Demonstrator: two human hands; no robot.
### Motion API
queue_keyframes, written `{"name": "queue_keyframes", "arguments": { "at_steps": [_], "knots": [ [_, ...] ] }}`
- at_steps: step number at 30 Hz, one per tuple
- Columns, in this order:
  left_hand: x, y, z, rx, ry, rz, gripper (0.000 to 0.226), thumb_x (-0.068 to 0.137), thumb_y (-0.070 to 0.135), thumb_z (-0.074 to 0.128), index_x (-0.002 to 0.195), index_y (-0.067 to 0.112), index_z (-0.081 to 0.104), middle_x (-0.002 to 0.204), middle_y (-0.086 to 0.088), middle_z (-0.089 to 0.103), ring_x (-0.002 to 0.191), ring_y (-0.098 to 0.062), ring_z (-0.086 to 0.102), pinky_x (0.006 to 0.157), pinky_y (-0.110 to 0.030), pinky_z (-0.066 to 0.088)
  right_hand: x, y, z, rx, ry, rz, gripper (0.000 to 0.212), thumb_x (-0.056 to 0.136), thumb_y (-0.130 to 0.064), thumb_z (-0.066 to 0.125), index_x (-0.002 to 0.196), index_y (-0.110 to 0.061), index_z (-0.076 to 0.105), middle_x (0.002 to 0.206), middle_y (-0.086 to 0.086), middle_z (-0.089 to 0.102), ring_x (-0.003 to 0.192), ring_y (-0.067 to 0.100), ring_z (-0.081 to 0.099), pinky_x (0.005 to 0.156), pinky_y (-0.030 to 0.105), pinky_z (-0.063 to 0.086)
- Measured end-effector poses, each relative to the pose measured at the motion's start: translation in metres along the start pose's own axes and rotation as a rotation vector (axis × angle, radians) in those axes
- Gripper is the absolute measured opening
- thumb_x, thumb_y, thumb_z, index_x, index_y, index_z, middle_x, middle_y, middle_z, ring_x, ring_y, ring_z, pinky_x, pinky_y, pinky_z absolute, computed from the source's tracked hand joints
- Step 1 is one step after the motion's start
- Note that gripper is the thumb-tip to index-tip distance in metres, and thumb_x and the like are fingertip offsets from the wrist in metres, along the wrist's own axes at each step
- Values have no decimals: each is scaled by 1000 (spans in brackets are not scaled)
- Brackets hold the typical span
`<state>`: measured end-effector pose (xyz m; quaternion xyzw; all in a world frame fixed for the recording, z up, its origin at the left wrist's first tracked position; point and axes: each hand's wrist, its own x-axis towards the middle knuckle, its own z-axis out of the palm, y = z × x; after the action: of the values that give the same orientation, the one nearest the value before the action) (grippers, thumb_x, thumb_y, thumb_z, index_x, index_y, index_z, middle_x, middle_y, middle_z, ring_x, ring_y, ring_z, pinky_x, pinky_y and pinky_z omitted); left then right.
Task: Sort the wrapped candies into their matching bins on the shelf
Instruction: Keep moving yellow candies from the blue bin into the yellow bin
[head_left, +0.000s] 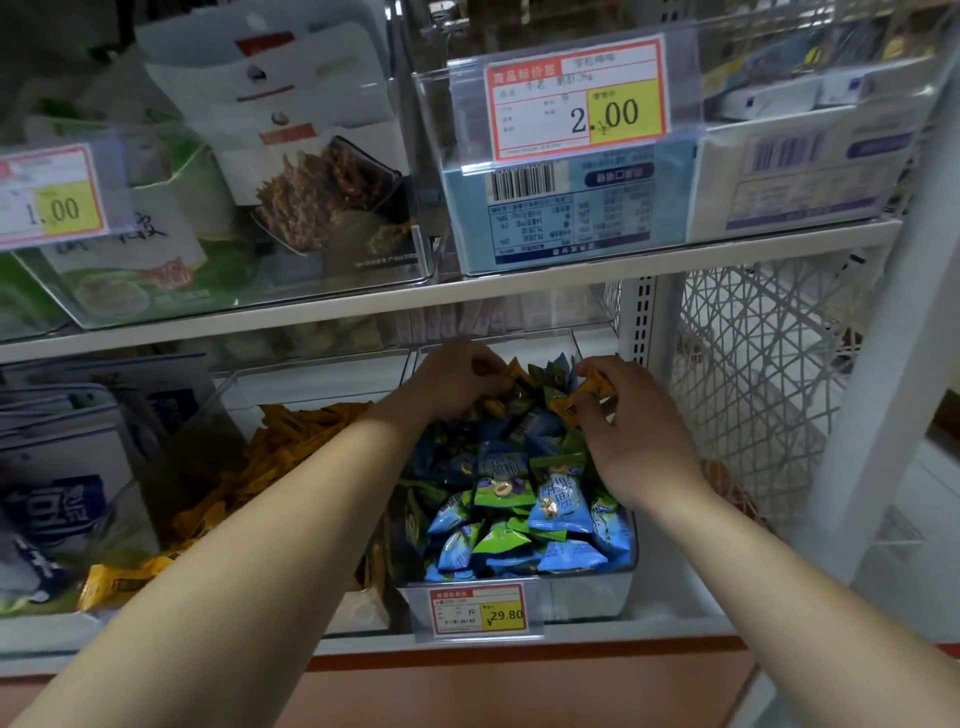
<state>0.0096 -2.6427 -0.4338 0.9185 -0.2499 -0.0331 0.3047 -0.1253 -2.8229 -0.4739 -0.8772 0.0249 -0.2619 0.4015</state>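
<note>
A clear bin (587, 587) on the lower shelf holds a heap of blue and green wrapped candies (524, 514), with a few orange ones mixed in at the back. My left hand (457, 374) reaches deep into the back of this bin, fingers closed on an orange wrapped candy (519, 376). My right hand (634, 431) is over the bin's right side and pinches another orange candy (592, 392). The neighbouring bin on the left (311, 374) is filled with orange wrapped candies (260, 467).
The shelf board (519, 288) above hangs low over both hands. Upper bins hold snack packets behind price tags (576, 98). Blue-and-white packets (57, 499) fill the far-left bin. A white wire mesh panel (753, 389) stands to the right. A price tag (478, 608) fronts the candy bin.
</note>
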Motion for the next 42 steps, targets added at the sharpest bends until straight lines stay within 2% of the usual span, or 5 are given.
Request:
{"name": "queue_keyframes", "arguments": {
  "at_steps": [5,10,16,29,42],
  "knots": [
    [-15,0,-5,88,-137,58,27,86,28,76,111,24,69,110,1,67,104,-18,62,94,-39,50,-2,-3,-3,-15,-13,-5,25,99,-29,51,124,-32,53,112,-7,52,92,16,55,80,38,49],
    [-22,-3,-2,159,-205,113,40,80,41,80,113,35,59,108,13,62,96,-5,58,74,-9,40,-2,-5,-4,-29,-26,1,24,99,-30,51,123,-32,53,114,-7,53,95,17,56,80,40,51],
    [-19,0,3,156,-244,137,74,83,36,78,147,39,39,121,8,61,108,-11,57,89,-23,42,-1,-5,-3,-21,-24,1,23,98,-30,51,121,-32,54,112,-8,53,94,15,56,79,38,51],
    [1,4,14,73,120,58,16,91,29,69,93,14,75,93,2,70,90,-17,65,82,-32,51,-2,-5,-2,10,-36,11,22,96,-29,53,117,-34,54,110,-10,54,92,15,57,79,42,52],
    [42,4,32,278,-105,-121,27,94,21,62,120,13,70,129,-10,64,113,-25,60,84,-26,41,0,0,1,12,-13,2,20,96,-31,52,116,-35,54,106,-13,53,92,13,56,76,37,50]
  ]
}}
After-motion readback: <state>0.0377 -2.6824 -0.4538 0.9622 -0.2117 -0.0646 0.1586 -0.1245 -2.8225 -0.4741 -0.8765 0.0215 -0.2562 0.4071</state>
